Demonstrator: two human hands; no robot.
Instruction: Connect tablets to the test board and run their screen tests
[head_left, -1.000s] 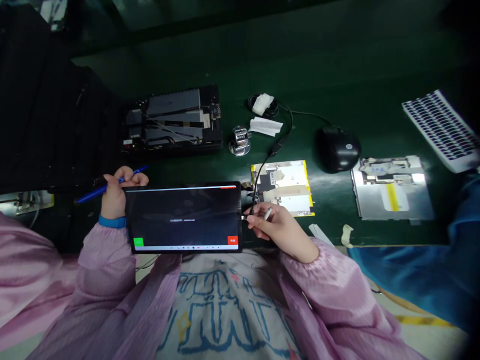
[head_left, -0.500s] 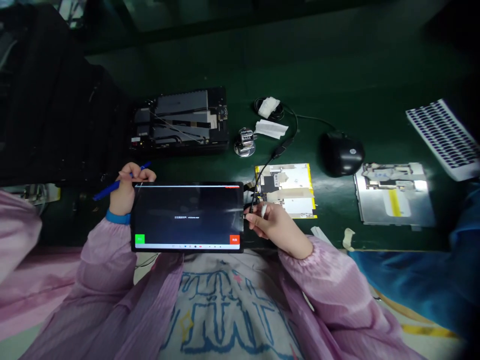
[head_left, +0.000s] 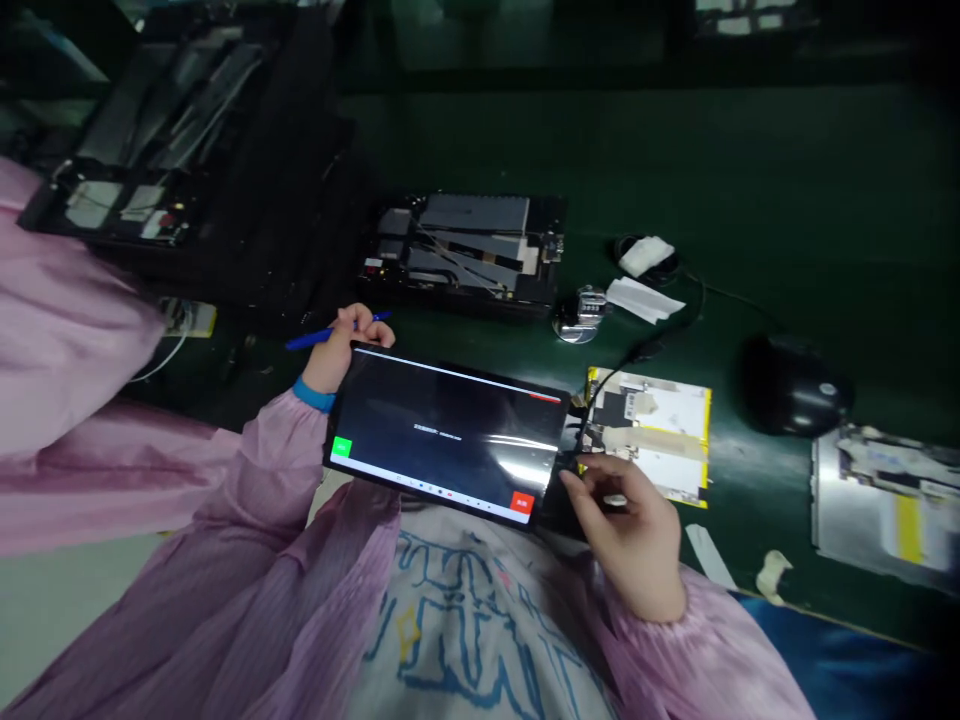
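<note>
A tablet (head_left: 450,430) with a lit dark screen, a green box and a red box is held tilted above my lap. My left hand (head_left: 341,345) grips its upper left corner, with a blue pen (head_left: 309,340) also tucked between the fingers. At the tablet's right edge my right hand (head_left: 630,530) pinches the end of a black cable (head_left: 600,392); the plug itself is mostly hidden by the fingers. Behind that hand lies a white panel with yellow edges (head_left: 675,430), carrying flex strips and a circuit board.
Beyond the tablet stand an opened device stack (head_left: 472,230) and a chrome tally counter (head_left: 583,315). A black mouse (head_left: 795,385) and a metal panel (head_left: 862,510) are at right. More opened devices (head_left: 172,120) are piled left, beside another person's pink sleeve (head_left: 67,330).
The view has swung left, so the bench things appear further right. The tablet now slopes down to the right. My right hand remains at its right edge, with the fingers more arched.
</note>
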